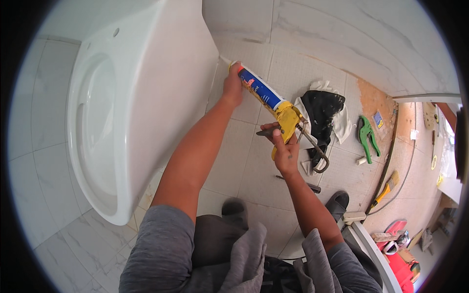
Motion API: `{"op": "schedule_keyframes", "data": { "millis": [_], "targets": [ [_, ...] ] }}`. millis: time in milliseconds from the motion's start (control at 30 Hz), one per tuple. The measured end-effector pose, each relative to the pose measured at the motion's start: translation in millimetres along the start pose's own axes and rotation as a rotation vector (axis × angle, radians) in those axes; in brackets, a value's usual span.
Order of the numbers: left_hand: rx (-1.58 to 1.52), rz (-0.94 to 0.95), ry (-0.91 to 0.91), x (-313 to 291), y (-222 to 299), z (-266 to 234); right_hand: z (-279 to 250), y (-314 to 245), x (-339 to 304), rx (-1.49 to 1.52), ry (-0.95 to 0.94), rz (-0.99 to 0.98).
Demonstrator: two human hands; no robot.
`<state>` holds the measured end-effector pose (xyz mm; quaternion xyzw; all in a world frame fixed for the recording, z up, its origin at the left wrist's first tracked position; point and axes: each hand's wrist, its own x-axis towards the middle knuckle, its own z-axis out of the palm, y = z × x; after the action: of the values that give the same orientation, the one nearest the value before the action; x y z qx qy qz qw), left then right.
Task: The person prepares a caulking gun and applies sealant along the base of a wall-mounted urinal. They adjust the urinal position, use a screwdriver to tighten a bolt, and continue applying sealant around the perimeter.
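Both my hands hold a yellow caulking gun (288, 119) loaded with a blue and white sealant tube (261, 89). My left hand (233, 87) is closed round the front of the tube, just behind its nozzle. The pale nozzle (224, 59) points up and left at the lower edge of a white ceramic basin (166, 73); whether it touches cannot be told. My right hand (287, 155) wraps the handle and trigger, with the gun's bent metal rod (317, 151) sticking out beside it.
A black and white cloth (322, 117) lies on the tiled floor right of the gun. Beyond it are a green pipe cutter (367, 138) and a yellow-handled brush (386, 188) by the doorway. A dark-handled tool (312, 187) lies under my right forearm. Red items (400, 268) sit lower right.
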<state>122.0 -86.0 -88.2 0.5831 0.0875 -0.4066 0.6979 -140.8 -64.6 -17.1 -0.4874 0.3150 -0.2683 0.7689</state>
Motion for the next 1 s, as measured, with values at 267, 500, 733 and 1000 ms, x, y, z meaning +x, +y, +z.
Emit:
{"op": "schedule_keyframes", "data": {
  "millis": [267, 500, 733, 1000],
  "targets": [
    [0.016, -0.034, 0.034, 6, 5, -2, 6, 3, 2, 0.028, 0.026, 0.016],
    [0.076, -0.039, 0.06, 6, 9, 2, 10, 5, 8, 0.034, 0.068, 0.036],
    [-0.024, -0.022, 0.041, 5, 6, 0, 7, 8, 10, -0.056, 0.086, 0.017],
    [-0.012, -0.021, -0.011, 5, 7, -2, 10, 6, 11, -0.081, 0.134, 0.052]
  ]
}}
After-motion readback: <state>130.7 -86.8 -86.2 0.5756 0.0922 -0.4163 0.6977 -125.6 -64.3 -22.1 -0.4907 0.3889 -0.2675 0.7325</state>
